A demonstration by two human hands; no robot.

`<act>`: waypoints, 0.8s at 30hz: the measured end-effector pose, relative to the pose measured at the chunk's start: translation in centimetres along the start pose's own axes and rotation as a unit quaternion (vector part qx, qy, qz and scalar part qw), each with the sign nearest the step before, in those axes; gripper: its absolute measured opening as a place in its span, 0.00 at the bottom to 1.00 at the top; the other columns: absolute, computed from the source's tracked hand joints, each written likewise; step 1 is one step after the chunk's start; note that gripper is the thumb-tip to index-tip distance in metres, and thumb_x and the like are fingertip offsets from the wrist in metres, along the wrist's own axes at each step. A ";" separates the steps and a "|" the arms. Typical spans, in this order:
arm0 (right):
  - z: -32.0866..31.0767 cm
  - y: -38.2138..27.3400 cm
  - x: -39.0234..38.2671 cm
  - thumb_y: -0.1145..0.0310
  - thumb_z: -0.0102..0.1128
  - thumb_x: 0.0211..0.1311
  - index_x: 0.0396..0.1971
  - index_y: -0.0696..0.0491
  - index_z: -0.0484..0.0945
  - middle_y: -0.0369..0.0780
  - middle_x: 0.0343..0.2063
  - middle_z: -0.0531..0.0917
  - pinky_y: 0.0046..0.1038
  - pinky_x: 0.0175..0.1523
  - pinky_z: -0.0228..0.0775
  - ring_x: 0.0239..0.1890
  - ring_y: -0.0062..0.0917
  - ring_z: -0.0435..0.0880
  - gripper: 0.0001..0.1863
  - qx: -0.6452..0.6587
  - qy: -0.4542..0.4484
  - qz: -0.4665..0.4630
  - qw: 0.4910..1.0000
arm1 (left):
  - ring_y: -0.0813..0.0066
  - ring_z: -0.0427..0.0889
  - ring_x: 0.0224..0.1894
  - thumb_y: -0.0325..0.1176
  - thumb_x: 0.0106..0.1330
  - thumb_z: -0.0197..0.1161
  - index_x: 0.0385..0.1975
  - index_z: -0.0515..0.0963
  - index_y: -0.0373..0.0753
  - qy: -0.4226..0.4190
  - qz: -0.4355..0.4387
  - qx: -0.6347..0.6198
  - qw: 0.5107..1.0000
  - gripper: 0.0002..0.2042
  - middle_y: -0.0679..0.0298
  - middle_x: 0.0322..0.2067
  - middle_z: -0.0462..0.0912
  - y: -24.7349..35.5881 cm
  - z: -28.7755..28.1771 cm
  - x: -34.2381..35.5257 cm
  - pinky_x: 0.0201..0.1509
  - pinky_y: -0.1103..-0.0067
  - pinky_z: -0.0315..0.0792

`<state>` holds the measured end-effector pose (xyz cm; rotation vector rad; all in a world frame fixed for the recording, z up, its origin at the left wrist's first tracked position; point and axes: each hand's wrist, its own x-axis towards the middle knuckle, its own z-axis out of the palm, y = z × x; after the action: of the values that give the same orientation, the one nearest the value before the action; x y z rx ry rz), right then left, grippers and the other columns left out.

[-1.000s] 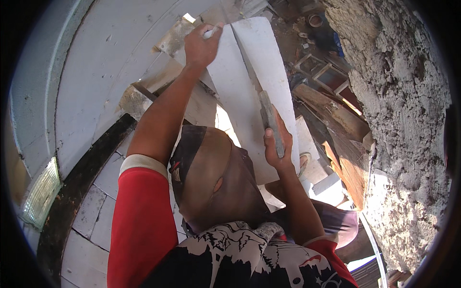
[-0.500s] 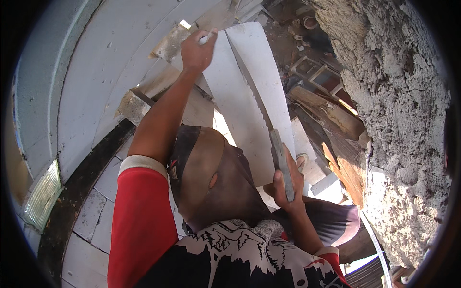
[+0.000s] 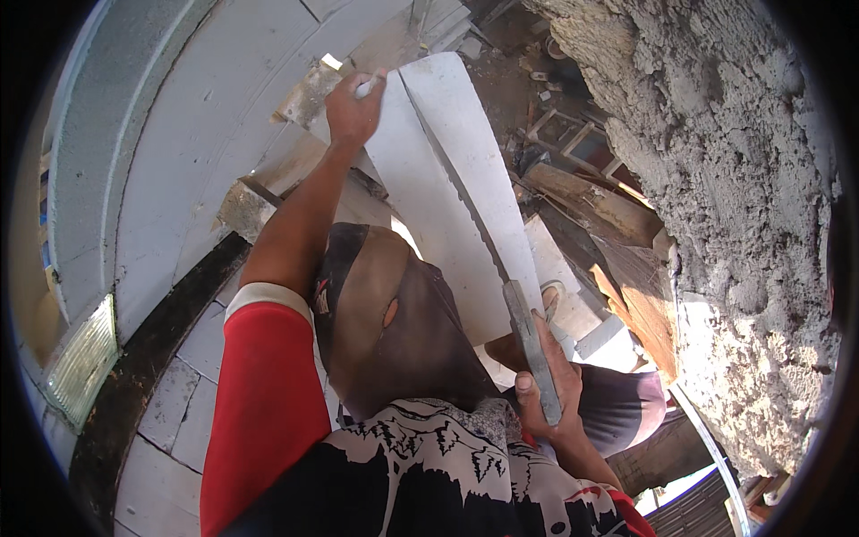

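The left hand [image 3: 353,112] is stretched out far from the body and closes its grip over the far edge of a white block [image 3: 429,206], a long pale slab that runs from the hand back toward the person's chest, tilted across the middle of the view. The right hand [image 3: 544,385] sits close to the body, its grip wrapped tight round the grey handle of a saw [image 3: 501,259]; the thumb lies along the handle. The saw's blade runs up along the block's length in a dark cut line that splits the slab's face, so the blade is in the block and not beside it. The left arm wears a red sleeve [image 3: 264,394] with a white cuff, and a brown cloth [image 3: 385,331] hangs between the two arms, hiding the near end of the block. Left of the block lie large white blocks set in courses as a wall [image 3: 179,161]. To the right stands a rough grey plastered wall [image 3: 734,179], and between it and the block lies a heap of wood scraps [image 3: 599,215].
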<state>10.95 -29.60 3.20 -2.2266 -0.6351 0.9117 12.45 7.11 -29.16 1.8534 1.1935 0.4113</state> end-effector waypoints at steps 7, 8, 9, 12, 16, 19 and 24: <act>0.5 -2.1 5.3 0.62 0.53 0.79 0.73 0.67 0.65 0.59 0.52 0.85 0.33 0.54 0.79 0.50 0.37 0.90 0.32 0.037 0.071 0.029 0.996 | 0.51 0.88 0.41 0.49 0.67 0.75 0.38 0.88 0.36 0.012 0.004 0.019 1.000 0.19 0.50 0.38 0.90 0.0 -1.6 0.3 0.50 0.66 0.79; -0.4 -1.6 5.1 0.62 0.53 0.79 0.74 0.68 0.65 0.59 0.51 0.85 0.34 0.53 0.79 0.48 0.37 0.90 0.32 0.042 0.046 0.015 0.998 | 0.52 0.88 0.40 0.49 0.66 0.75 0.38 0.88 0.36 0.019 0.006 0.024 1.000 0.19 0.50 0.38 0.90 0.2 -1.6 0.5 0.50 0.66 0.78; -1.0 -0.2 2.3 0.61 0.52 0.79 0.74 0.68 0.63 0.58 0.50 0.85 0.35 0.51 0.79 0.46 0.37 0.90 0.33 0.013 0.003 -0.020 1.000 | 0.52 0.88 0.41 0.49 0.66 0.75 0.38 0.88 0.36 0.010 -0.004 0.007 1.000 0.19 0.51 0.38 0.90 -0.2 -1.4 -0.5 0.50 0.66 0.78; 0.7 4.2 -1.5 0.58 0.50 0.80 0.75 0.68 0.62 0.58 0.49 0.85 0.37 0.50 0.79 0.44 0.39 0.90 0.34 -0.033 0.007 -0.091 0.995 | 0.53 0.88 0.41 0.50 0.66 0.76 0.38 0.88 0.35 -0.009 0.007 -0.033 0.999 0.20 0.51 0.38 0.90 0.3 -0.3 0.2 0.51 0.66 0.78; 3.5 5.1 0.4 0.52 0.47 0.81 0.73 0.67 0.67 0.60 0.54 0.85 0.36 0.55 0.80 0.50 0.44 0.90 0.35 -0.015 0.104 0.031 0.994 | 0.53 0.89 0.41 0.50 0.66 0.76 0.38 0.88 0.34 -0.002 -0.001 -0.010 1.000 0.21 0.51 0.37 0.91 0.4 -0.3 -0.8 0.51 0.66 0.79; 2.0 5.6 -0.5 0.52 0.47 0.81 0.70 0.68 0.70 0.60 0.56 0.84 0.36 0.57 0.80 0.53 0.47 0.90 0.34 -0.020 0.050 -0.046 0.998 | 0.52 0.89 0.41 0.50 0.66 0.75 0.39 0.89 0.36 0.005 0.015 -0.012 1.000 0.20 0.50 0.37 0.91 -0.4 -0.7 -0.5 0.51 0.67 0.79; 3.0 8.3 -2.0 0.54 0.47 0.81 0.70 0.68 0.70 0.59 0.56 0.85 0.36 0.58 0.80 0.57 0.47 0.89 0.34 0.002 0.040 -0.080 0.996 | 0.52 0.89 0.42 0.51 0.66 0.75 0.38 0.88 0.36 0.008 -0.001 -0.026 1.000 0.20 0.50 0.37 0.90 -0.2 -0.8 -0.2 0.51 0.67 0.79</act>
<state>8.98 -35.38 -3.43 -2.1622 -0.7616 0.7385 11.75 7.38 -28.80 1.8069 1.1846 0.4532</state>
